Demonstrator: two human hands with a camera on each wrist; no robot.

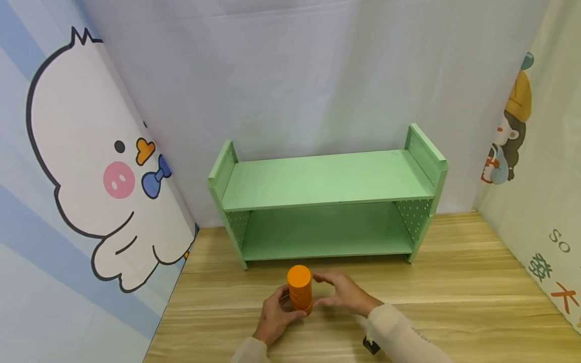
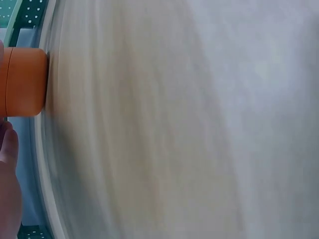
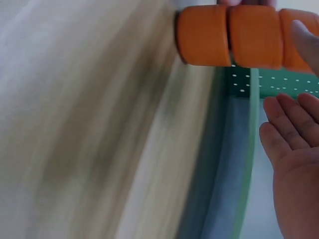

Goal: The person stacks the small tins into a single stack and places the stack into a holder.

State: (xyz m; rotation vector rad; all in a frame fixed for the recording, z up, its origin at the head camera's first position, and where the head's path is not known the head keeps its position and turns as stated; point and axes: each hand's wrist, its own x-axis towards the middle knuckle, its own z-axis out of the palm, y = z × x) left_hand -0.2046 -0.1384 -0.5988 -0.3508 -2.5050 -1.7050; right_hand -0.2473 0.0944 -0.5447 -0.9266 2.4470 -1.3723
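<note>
A stack of three short orange cylinders (image 1: 300, 290) stands upright on the wooden table in front of the shelf. My left hand (image 1: 275, 316) holds it low from the left, thumb across the near side and fingers curled behind. In the left wrist view the lowest cylinder (image 2: 27, 82) lies at the left edge, close to that hand's thumb (image 2: 9, 147). My right hand (image 1: 341, 292) is on the other side, its fingers and thumb spread around the stack without gripping it. The right wrist view shows all three orange cylinders (image 3: 254, 36) above the right palm (image 3: 299, 172).
A light green two-tier shelf (image 1: 327, 179) stands behind the stack, its lower board (image 1: 324, 232) just beyond the hands. A small black object (image 1: 371, 345) is by the right sleeve. Printed curtains (image 1: 81, 151) border the wooden table (image 1: 218, 312).
</note>
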